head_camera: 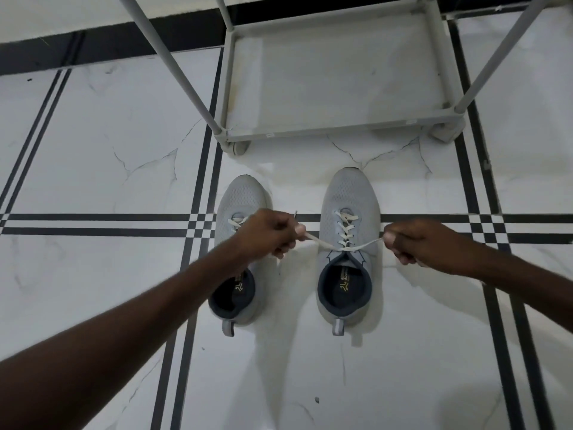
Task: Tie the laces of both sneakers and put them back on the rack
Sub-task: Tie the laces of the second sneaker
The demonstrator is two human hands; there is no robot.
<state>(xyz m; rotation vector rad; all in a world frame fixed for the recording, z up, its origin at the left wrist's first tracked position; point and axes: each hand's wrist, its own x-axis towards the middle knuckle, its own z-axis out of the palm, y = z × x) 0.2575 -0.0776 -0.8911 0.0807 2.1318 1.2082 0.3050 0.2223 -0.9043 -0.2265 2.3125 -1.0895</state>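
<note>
Two light grey sneakers stand side by side on the tiled floor, toes pointing away from me. On the right sneaker (348,200) the white laces (319,242) are crossed at the tongue and pulled taut to both sides. My left hand (266,234) grips the left lace end and hovers over the left sneaker (242,193), hiding its middle. My right hand (418,240) grips the right lace end, just right of the right sneaker. The grey shoe rack (335,131) stands beyond the toes, its bottom shelf bare.
White marble floor tiles carry black stripe borders (93,223) running across and along the floor. Slanted rack poles (173,63) rise toward me at left and right. A dark skirting band runs along the wall at the back.
</note>
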